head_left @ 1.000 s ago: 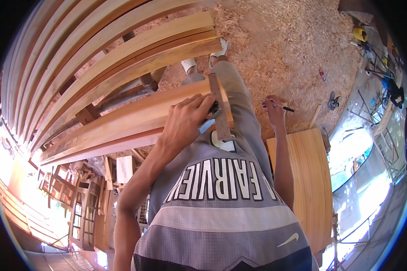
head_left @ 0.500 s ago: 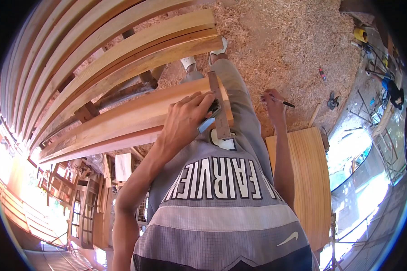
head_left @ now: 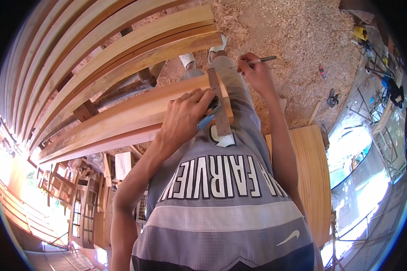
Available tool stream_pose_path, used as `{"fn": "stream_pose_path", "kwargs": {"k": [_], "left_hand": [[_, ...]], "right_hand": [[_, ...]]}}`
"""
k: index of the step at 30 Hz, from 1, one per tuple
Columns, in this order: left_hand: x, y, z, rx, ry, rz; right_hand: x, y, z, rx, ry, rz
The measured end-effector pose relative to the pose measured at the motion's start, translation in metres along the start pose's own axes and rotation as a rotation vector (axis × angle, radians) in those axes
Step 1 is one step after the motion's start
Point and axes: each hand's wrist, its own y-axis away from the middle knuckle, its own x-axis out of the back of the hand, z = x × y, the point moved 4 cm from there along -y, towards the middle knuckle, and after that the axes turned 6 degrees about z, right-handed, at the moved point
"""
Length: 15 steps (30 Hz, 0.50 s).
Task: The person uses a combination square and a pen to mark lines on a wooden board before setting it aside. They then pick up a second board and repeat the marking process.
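Observation:
My left hand presses a try square flat against the end of a long wooden plank; the square's blue-handled stock shows under my fingers and its blade runs across the plank's end. My right hand is raised above and to the right of the plank end, pinching a pencil whose tip points left toward the top of the square. My grey printed shirt fills the lower middle of the view.
Several long curved planks are stacked to the left and above. Wood shavings cover the ground. A flat wooden panel lies at the right. Small tools and cables lie at the far right.
My right hand has lifted the pencil up and leftward, from beside my leg to near the top of the square. The left hand has stayed on the square.

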Motion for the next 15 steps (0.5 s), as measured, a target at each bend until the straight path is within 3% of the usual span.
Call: {"fn": "stream_pose_path", "kwargs": {"k": [4,11,15], "left_hand": [[0.001,0.004,0.004,0.005,-0.025,-0.036],[-0.003,0.002,0.004,-0.044,-0.062,0.003],[-0.003,0.005,0.003,-0.045,-0.051,0.009]], "right_hand": [[-0.024,-0.012,-0.017,0.256,0.241,-0.025],[-0.034,-0.022,-0.027,0.236,0.305,-0.102],[-0.041,-0.022,-0.033,0.353,0.382,-0.184]]}}
